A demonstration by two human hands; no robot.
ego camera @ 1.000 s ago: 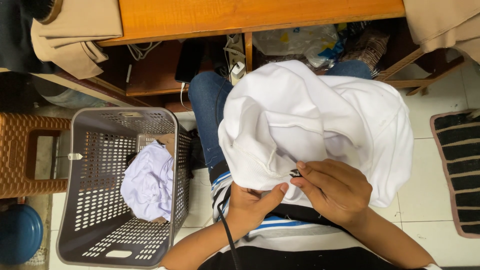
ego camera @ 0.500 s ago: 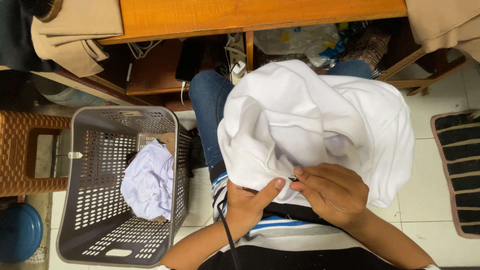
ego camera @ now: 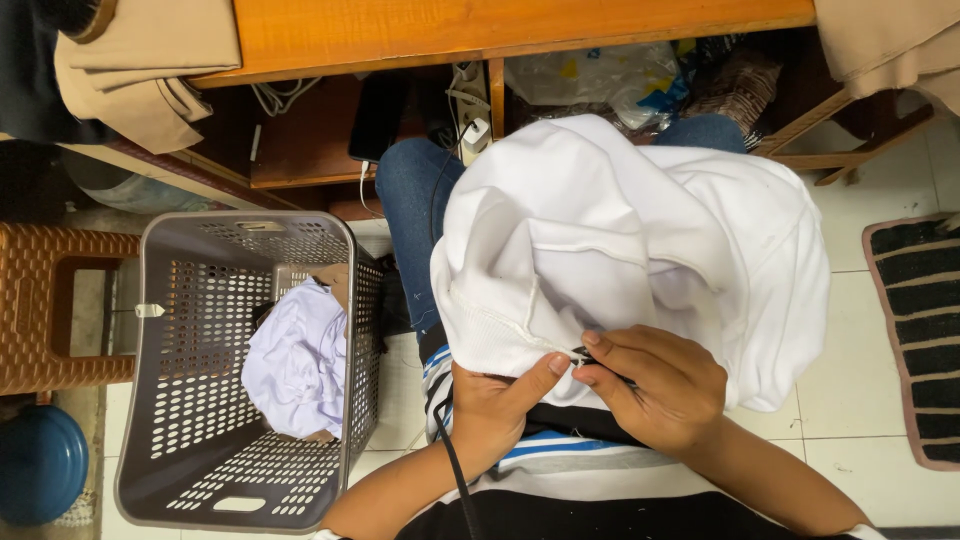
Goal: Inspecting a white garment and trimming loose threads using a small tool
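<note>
Just 2 hands [ego camera: 590, 395] – 1 garment [ego camera: 640, 240]

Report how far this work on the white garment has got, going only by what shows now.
Done: one white cloth already lies in the grey basket. In hand: the white garment is bunched over the lap; the left hand pinches its hem while the right hand holds a small dark item against that edge; what it is cannot be told. Left: nothing shows how much of the hem remains.
</note>
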